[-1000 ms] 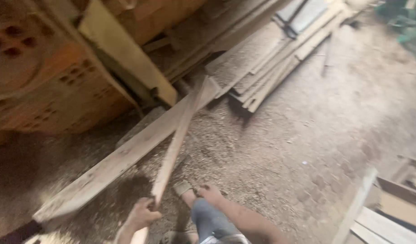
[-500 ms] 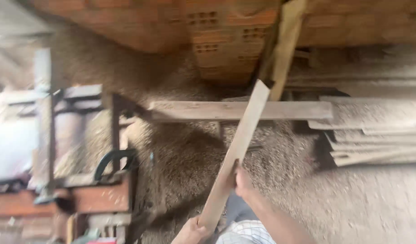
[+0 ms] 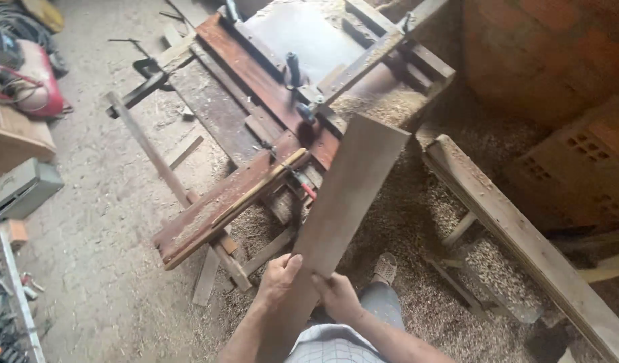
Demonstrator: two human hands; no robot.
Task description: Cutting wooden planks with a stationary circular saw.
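wooden board [image 3: 346, 195]: long, flat, grey-brown, running from bottom centre up toward the middle of the frame, tilted right. left hand [image 3: 277, 281]: clasped on the board's left edge, thumb across its face. right hand [image 3: 336, 296]: gripping the right edge, just beside the left. woodworking machine [image 3: 282, 101]: rust-red bed, upper centre, beyond the board's far end. sawdust [image 3: 417, 222]: heaped on the floor, centre right. red compressor [image 3: 33, 84]: upper left. brick wall [image 3: 565, 87]: upper right.
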